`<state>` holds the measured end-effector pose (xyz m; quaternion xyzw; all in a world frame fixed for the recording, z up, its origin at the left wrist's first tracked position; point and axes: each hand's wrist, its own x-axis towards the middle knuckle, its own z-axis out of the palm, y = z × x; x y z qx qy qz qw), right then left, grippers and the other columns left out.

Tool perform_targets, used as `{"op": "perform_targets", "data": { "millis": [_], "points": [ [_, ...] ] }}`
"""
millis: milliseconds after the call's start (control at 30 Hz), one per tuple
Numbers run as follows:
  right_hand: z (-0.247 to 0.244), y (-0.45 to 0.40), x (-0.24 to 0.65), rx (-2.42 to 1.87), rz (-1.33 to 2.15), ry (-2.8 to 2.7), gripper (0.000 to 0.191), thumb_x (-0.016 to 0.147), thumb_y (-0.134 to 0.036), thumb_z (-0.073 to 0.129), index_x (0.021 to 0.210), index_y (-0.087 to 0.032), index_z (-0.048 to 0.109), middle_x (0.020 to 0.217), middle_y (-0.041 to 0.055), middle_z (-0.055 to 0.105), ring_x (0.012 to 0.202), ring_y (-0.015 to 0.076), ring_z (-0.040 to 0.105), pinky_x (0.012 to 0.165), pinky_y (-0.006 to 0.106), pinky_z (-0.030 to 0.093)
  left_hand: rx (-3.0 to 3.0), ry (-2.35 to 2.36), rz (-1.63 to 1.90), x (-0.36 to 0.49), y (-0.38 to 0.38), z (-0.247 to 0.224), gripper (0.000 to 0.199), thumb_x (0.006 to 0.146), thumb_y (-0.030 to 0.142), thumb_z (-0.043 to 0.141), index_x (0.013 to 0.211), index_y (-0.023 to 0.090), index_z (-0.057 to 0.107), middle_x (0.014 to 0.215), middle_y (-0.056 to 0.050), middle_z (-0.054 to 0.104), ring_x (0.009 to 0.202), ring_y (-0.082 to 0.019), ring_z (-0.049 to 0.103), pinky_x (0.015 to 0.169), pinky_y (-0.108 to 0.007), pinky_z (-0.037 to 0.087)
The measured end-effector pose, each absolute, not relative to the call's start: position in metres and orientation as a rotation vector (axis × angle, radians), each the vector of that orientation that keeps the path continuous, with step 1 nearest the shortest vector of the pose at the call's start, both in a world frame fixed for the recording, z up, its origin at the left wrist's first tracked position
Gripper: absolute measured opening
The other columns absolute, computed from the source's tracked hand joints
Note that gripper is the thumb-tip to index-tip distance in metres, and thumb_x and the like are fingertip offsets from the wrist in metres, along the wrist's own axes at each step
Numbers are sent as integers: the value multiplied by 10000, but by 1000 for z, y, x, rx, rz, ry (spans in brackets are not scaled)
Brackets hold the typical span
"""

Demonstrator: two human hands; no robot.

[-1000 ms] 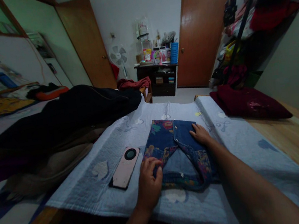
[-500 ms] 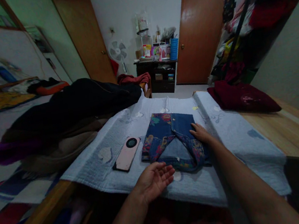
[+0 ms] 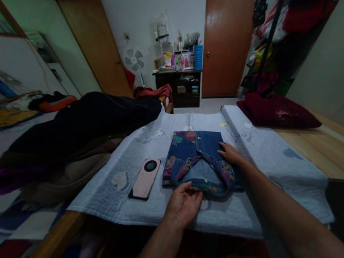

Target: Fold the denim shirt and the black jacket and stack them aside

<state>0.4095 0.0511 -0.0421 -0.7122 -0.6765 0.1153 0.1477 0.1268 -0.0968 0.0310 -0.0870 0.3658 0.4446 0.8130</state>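
Touches collar of folded denim garment just ahead of left hand, thumb atop, grip closure unclear; rests right hand, fingers spread, garment to its left

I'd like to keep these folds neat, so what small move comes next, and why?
Perhaps pinch the near collar edge with your left hand: its thumb is at that edge, and your right hand lies at the folded denim garment's side.
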Motion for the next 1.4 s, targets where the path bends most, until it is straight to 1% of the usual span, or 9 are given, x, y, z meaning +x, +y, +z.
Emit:
{"op": "perform_targets", "data": {
  "millis": [133,267,433,567,733,900,1133,1267,1400],
  "points": [
    [-33,58,412,-2022,337,-1935,557,840,-350,519,1345,-117,486,1369,134,516,1236,224,493,1040,302,360,-151,873,965,138,-92,36,166,782,19,540,861,164,561,793,-27,660,746,-149,661,778,-295,532],
    [-24,74,408,-2036,280,-1885,460,829,-301,505,1255,-140,569,1275,119,594,1186,232,533,1017,316,380,-18,929,1013,147,-90,38,233,762,-3,569,930,155,602,863,-41,699,772,-158,675,777,-293,545],
    [-14,102,393,-1996,205,-1875,474,842,-287,480,1293,-147,531,1318,108,566,1211,222,511,1038,307,351,28,906,1135,154,-86,36,225,782,0,566,971,101,631,893,-95,720,829,-190,692,811,-288,547],
    [-9,126,376,-1958,210,-1927,473,866,-313,481,1303,-136,518,1333,113,559,1223,216,505,1043,290,340,-95,920,1134,152,-81,30,263,822,77,594,1081,117,606,983,-97,721,898,-202,695,839,-311,551],
    [-4,154,358,-1956,275,-1998,481,905,-366,451,1329,-144,493,1335,114,561,1226,223,512,1022,298,358,-140,958,1101,151,-70,28,291,839,147,612,1129,127,601,980,-97,727,864,-227,704,828,-377,563],
    [-2,175,348,-1983,373,-2074,511,933,-431,392,1336,-129,481,1307,133,583,1204,234,538,979,307,394,-49,997,1178,159,-62,29,263,821,112,626,1084,117,636,1022,-105,725,946,-219,692,882,-328,542],
    [2,192,343,-2031,440,-2175,576,891,-488,462,1306,-92,517,1306,177,571,1196,264,541,950,315,409,14,999,1198,167,-63,14,204,837,183,642,1021,100,667,1020,-147,721,981,-244,682,879,-354,544],
    [13,196,344,-2058,500,-2226,622,808,-593,552,1172,-94,625,1184,166,648,1049,274,620,824,294,459,-9,1068,1205,168,-63,5,201,810,143,665,1009,115,657,1011,-128,724,945,-234,692,851,-350,556],
    [34,195,345,-2085,537,-2250,594,744,-603,634,1042,-92,688,1056,145,696,904,250,653,707,263,457,-49,1090,1210,167,-61,3,159,807,80,640,961,119,643,933,-106,732,889,-218,703,824,-338,563]
  ]
}}
